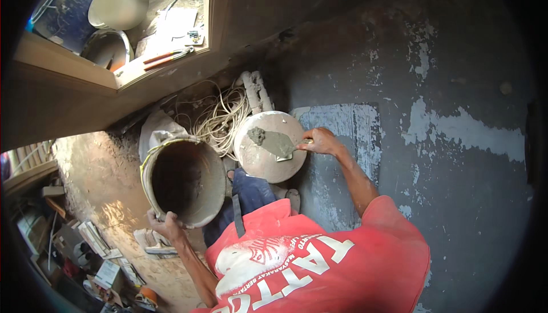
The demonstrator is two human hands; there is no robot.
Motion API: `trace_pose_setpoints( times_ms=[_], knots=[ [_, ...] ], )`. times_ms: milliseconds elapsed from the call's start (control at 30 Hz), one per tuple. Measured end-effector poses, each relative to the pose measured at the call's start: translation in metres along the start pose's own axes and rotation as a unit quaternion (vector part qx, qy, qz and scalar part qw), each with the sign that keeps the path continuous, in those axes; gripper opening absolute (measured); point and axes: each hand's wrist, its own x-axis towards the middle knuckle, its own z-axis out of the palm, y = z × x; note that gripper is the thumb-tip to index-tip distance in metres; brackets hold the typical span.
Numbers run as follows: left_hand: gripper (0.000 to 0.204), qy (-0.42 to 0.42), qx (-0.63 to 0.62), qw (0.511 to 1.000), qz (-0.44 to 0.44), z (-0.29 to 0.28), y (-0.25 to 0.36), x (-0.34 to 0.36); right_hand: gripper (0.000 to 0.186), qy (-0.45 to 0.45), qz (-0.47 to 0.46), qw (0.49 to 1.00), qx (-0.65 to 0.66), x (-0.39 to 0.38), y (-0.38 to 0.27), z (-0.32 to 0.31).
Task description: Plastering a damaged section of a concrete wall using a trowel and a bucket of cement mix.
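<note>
My left hand (167, 225) grips the lower-left edge of a round, grimy bucket (209, 199), which is tipped toward me with its dark inside showing. My right hand (319, 141) is closed on the handle of a trowel (281, 144) carrying wet grey mortar (258, 136). The trowel lies on or just over a round whitish disc (267, 169), perhaps a lid or stool top, right of the bucket. A small pale flat piece shows under the blade.
Coiled cable (211, 119), a pale sack (160, 124) and crusted pipes (257, 90) lie behind. A grey patchy wall (456, 187) rises at right. A window sill (137, 70) holds pliers (168, 57), with containers beyond. Clutter (105, 273) fills the lower left.
</note>
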Motion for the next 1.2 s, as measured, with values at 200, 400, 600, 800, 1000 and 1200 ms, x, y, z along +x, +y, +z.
trace_pose_setpoints(
  times_ms=[200,400,600,800,1000,1200],
  knots=[
    [0.057,0.157,0.047,0.986,0.008,-0.028,-0.015,-0.009,0.034,-0.123,0.260,0.954,0.084,0.188,0.108,-0.129],
    [0.060,0.209,0.112,0.968,-0.080,-0.042,0.006,-0.043,0.049,0.169,0.191,0.948,-0.191,0.137,0.096,-0.182],
    [0.039,0.143,0.108,0.980,-0.087,-0.013,0.015,-0.032,0.038,0.129,0.112,0.985,-0.038,0.029,-0.003,-0.039],
    [0.035,-0.031,0.103,0.994,0.021,0.014,0.010,-0.019,0.020,0.085,-0.213,0.964,-0.137,0.031,-0.157,0.114],
    [0.032,-0.195,0.137,0.968,0.082,0.032,0.021,-0.012,0.014,0.135,-0.100,0.960,-0.225,0.030,-0.227,0.171],
    [0.031,-0.336,0.150,0.916,0.160,0.031,0.025,-0.015,0.010,0.257,-0.079,0.963,0.019,-0.025,-0.244,0.209]
  ],
)
